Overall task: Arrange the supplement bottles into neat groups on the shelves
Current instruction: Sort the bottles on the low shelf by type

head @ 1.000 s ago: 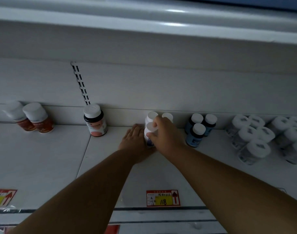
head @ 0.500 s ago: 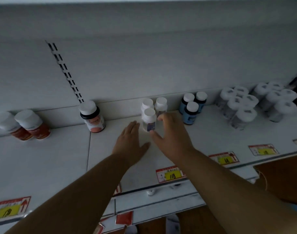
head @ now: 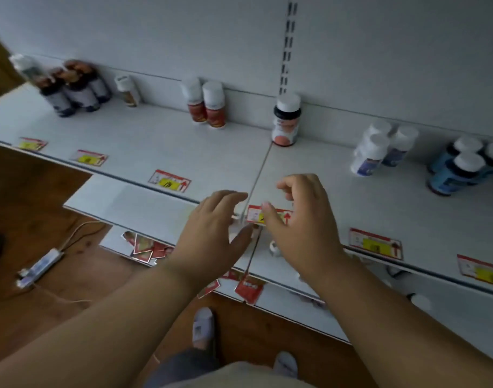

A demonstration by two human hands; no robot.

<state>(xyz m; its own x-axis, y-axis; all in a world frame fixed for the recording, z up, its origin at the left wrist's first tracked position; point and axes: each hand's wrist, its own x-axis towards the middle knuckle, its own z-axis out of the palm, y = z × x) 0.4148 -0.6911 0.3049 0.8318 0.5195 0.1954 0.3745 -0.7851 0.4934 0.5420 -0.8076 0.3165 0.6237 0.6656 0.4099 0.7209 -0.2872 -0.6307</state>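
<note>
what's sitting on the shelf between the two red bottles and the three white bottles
One lone bottle with a black neck and orange label stands between the red pair and the white trio, seen in the head view.

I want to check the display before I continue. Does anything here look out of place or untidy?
Yes. On the lower shelf edge, several red tags hang crooked or lie loose in a heap instead of sitting flat. On the upper shelf, the bottles stand upright in groups.

Supplement bottles, upright along the shelf (head: 144, 141) back: dark bottles (head: 71, 88), one small bottle (head: 127, 89), two red-labelled (head: 207, 106), one dark-collared (head: 286, 120). Three white (head: 379, 148) and several blue (head: 461, 168) bottles grouped at right.
</note>
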